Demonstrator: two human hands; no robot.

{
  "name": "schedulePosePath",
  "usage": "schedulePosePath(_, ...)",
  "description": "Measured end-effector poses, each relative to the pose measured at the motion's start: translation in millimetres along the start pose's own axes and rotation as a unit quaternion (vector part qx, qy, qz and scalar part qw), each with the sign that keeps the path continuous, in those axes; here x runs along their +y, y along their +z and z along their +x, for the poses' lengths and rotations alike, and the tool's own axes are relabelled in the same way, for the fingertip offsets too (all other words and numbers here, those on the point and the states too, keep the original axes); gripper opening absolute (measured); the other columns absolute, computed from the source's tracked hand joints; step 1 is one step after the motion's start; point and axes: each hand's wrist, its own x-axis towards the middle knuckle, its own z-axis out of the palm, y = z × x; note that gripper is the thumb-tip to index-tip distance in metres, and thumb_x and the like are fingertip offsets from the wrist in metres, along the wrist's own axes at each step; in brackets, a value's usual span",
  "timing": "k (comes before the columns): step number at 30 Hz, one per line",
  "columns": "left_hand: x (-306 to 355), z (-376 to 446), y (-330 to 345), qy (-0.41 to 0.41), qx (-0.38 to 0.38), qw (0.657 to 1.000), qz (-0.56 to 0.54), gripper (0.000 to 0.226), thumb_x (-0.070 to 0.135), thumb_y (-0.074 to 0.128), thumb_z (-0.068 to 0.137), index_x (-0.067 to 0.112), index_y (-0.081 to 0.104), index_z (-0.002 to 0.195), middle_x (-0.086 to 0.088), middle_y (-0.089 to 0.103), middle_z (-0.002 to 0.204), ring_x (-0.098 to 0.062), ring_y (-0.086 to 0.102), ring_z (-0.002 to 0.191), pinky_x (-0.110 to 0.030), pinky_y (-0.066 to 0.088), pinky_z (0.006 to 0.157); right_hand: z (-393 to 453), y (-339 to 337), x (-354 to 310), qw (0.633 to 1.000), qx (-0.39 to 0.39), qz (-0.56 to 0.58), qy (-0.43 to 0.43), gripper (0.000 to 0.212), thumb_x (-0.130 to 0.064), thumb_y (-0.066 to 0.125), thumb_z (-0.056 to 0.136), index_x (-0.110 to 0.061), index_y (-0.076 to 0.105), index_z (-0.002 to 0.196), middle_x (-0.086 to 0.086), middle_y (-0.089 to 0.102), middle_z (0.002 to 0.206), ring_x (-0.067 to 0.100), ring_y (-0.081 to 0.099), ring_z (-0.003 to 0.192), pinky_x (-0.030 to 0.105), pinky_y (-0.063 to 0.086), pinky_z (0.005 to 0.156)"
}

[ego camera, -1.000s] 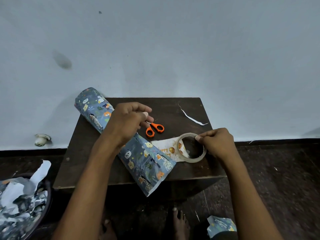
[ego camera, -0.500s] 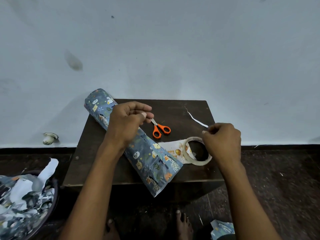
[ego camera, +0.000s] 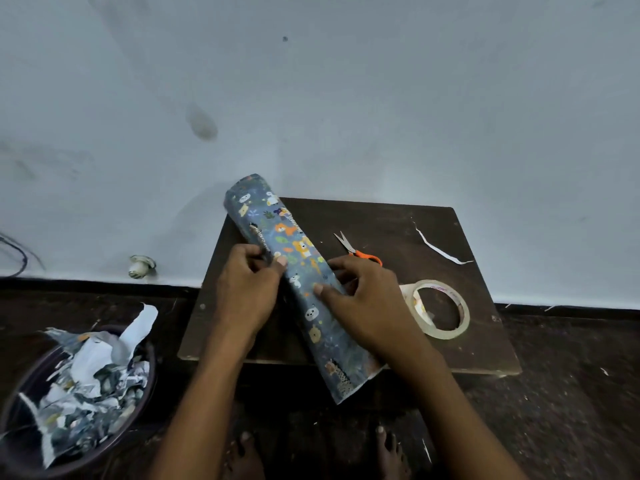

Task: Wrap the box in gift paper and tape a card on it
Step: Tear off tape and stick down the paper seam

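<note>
Plain home room: bare pale wall (ego camera: 346,98), dark floor (ego camera: 571,393), low wooden table (ego camera: 398,223), basin (ego camera: 20,410) of paper scraps.

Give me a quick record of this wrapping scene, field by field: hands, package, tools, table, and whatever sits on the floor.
left hand: grips the left edge of the long package wrapped in blue animal-print paper
right hand: fingers curled on the package's right side, thumb on top
package: lies diagonally on the dark wooden table, both ends overhanging
tools: orange-handled scissors and clear tape roll, both untouched
card: partly visible under the tape roll
floor: dark bowl of paper scraps, left of the table
</note>
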Motion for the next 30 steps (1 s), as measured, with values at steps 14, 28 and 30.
schedulePosePath(14, -4, -5, 3, 0.026, -0.075, 0.992, -0.103, 0.047, 0.019, 0.055, 0.097, 0.031, 0.054, 0.141, 0.007, 0.067, 0.128, -0.014, 0.067, 0.112, -0.037, 0.055, 0.098, 16, 37, -17, 0.996, -0.072, 0.054, -0.014, 0.066, -0.023, 0.059, 0.103, -0.020, 0.026, 0.160, -0.008, 0.040, 0.154, -0.002, 0.034, 0.139, 0.005, 0.023, 0.110)
schedulePosePath(28, -8, -3, 6, 0.035, -0.146, 0.972, -0.183, 0.041, 0.008, 0.045, 0.106, 0.034, 0.056, 0.135, 0.007, 0.074, 0.111, -0.010, 0.073, 0.096, -0.021, 0.057, 0.073, 48, 55, -18, 0.954, -0.049, 0.280, 0.099, 0.027, -0.033, 0.055, 0.097, -0.022, 0.074, 0.114, 0.003, 0.078, 0.105, 0.025, 0.075, 0.098, 0.052, 0.059, 0.093)
schedulePosePath(30, -7, -2, 6, 0.026, -0.149, 0.964, -0.219, 0.041, 0.006, 0.046, 0.105, 0.025, 0.055, 0.140, -0.001, 0.074, 0.118, -0.019, 0.072, 0.106, -0.028, 0.058, 0.081, 44, 63, -24, 0.918, -0.088, 0.373, 0.100, 0.039, -0.026, 0.050, 0.094, -0.023, 0.066, 0.129, 0.010, 0.072, 0.122, 0.028, 0.071, 0.111, 0.049, 0.056, 0.100)
